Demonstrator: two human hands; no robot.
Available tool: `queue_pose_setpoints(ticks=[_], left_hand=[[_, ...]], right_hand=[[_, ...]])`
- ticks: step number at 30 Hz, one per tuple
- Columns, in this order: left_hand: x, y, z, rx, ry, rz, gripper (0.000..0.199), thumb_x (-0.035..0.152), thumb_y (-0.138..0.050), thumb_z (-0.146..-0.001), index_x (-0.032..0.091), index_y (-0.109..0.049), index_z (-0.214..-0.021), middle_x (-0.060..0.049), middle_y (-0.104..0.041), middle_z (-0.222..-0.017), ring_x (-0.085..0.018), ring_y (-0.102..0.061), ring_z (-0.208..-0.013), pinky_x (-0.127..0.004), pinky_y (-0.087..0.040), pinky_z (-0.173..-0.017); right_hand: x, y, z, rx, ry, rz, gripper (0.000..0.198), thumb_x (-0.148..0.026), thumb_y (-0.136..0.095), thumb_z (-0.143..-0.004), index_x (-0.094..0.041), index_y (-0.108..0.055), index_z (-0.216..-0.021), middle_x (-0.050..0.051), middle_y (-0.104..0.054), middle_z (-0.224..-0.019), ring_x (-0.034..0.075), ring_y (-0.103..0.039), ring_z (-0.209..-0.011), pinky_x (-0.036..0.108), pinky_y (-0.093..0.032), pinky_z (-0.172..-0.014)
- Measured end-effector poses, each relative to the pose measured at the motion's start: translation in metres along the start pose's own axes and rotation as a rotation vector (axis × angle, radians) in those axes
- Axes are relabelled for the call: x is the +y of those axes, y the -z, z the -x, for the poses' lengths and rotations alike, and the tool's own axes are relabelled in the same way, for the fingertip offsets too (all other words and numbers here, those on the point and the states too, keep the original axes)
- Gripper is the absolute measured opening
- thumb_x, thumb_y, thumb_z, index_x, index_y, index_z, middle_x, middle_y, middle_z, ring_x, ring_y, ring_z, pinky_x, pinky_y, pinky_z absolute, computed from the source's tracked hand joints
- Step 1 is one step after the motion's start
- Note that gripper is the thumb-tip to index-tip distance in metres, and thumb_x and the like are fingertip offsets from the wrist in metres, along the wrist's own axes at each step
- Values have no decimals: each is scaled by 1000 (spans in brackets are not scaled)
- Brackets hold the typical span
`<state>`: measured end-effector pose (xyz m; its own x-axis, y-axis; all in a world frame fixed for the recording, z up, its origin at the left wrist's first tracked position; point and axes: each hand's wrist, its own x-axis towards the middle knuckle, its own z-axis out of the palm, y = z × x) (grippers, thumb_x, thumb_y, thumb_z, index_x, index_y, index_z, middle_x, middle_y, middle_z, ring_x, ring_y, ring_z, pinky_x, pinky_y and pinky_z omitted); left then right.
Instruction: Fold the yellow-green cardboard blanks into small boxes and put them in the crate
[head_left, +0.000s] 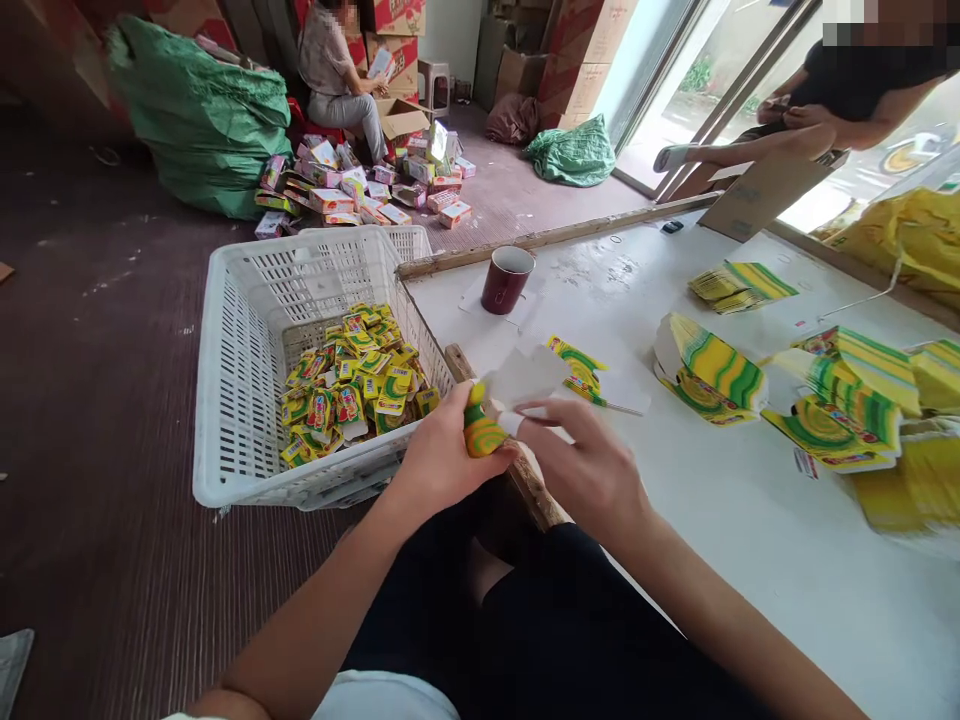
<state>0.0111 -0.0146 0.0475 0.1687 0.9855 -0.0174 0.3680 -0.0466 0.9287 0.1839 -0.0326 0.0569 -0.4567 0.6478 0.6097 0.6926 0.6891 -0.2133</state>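
While I watch from afar through the head camera, the left hand (441, 450) is curled closed around a yellow-green carton (486, 436) at the wooden edge (536, 492) of the bench (720, 540), and the right hand (589, 468) reaches in with fingers partly bent beside the white flaps (529, 375), though I cannot tell whether they pinch. I judge the carton's long axis to slant forward and right between both hands, with the white crate (206, 400) left of them, nearer the left hand.

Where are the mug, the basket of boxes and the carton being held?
Mug (501, 288), head view: dark outer side.
Basket (211, 360), head view: left rim.
Carton (484, 437), head view: yellow-green printed part.
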Motion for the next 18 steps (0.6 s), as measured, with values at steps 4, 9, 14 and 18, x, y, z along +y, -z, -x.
queue_pose_setpoints(ticks=[4,9,14,18], left_hand=[[-10,-18,0,186,8,14,58,31,-81,-61,22,-52,-110,-3,-67,-93,-26,-65,-85,-38,-52,-75],[-23,-21,0,165,-157,66,69,37,-83,-65,22,-49,-123,-5,-66,-101,-25,-66,-88,-36,-54,-76],[-26,-29,5,153,-305,51,69,36,-80,-73,27,-47,-133,-8,-65,-116,-28,-67,-98,-41,-54,-87],[-32,-37,6,116,-365,121,74,37,-77,-75,33,-40,-139,-7,-65,-115,-30,-67,-99,-47,-55,-87]], right_hand=[[-6,-3,-4,133,-397,-280,16,-17,-58,-90,-29,-60,-100,3,-65,-93,18,-68,-82,33,-55,-73],[0,2,-16,149,-945,-854,43,-41,-76,-74,-26,-47,-102,-6,-55,-76,11,-56,-56,26,-50,-51],[6,0,-17,173,-1231,-1194,55,-43,-85,-61,-24,-48,-96,-12,-51,-62,5,-42,-44,21,-43,-45],[7,-3,-17,20,-1298,-1589,37,-42,-81,-67,-21,-61,-89,-5,-64,-69,5,-45,-46,19,-45,-47]])
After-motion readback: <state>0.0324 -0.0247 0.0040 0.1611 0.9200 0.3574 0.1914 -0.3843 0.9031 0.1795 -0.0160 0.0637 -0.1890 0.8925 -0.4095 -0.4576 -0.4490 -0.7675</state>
